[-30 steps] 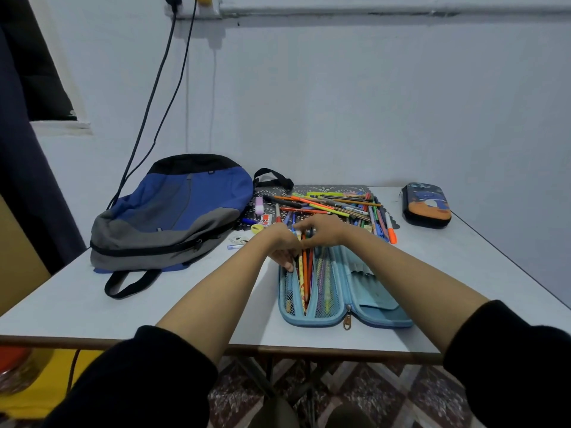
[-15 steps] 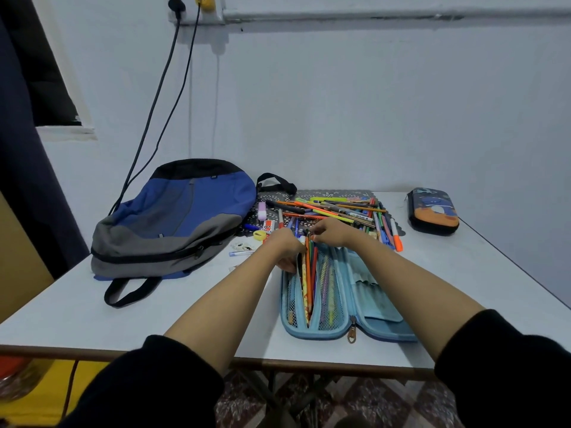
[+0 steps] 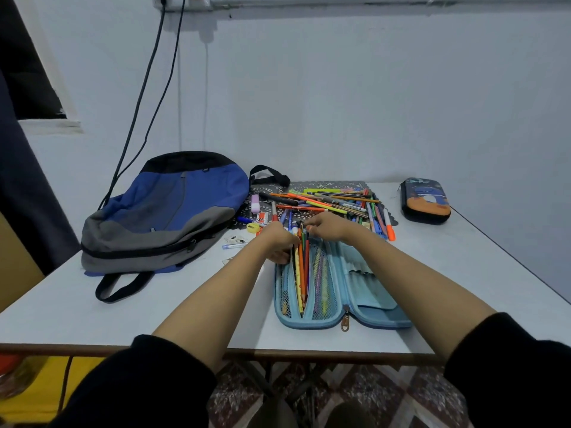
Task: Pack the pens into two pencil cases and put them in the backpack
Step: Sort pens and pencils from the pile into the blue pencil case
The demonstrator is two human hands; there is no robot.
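Observation:
A light blue pencil case (image 3: 370,313) lies open on the table, with several pencils (image 3: 301,273) in its left mesh half. My left hand (image 3: 279,242) grips the far left edge of the case beside the pencils. My right hand (image 3: 327,225) pinches the far ends of those pencils at the top of the case. A pile of loose pens (image 3: 333,202) lies on a dark patterned mat just beyond my hands. A second pencil case (image 3: 425,200), dark with an orange band, lies shut at the far right. The blue and grey backpack (image 3: 163,211) lies flat at the left, its zip shut.
An eraser, a yellow sharpener (image 3: 254,227) and small bits lie between the backpack and the mat. Two black cables (image 3: 145,97) hang down the wall behind the backpack. The wall stands right behind the table; the table's front edge (image 3: 92,347) is near me.
Both hands stay at the top of the open case. The right hand has shifted slightly over the pencil ends; the pencils sit a little deeper in the left half.

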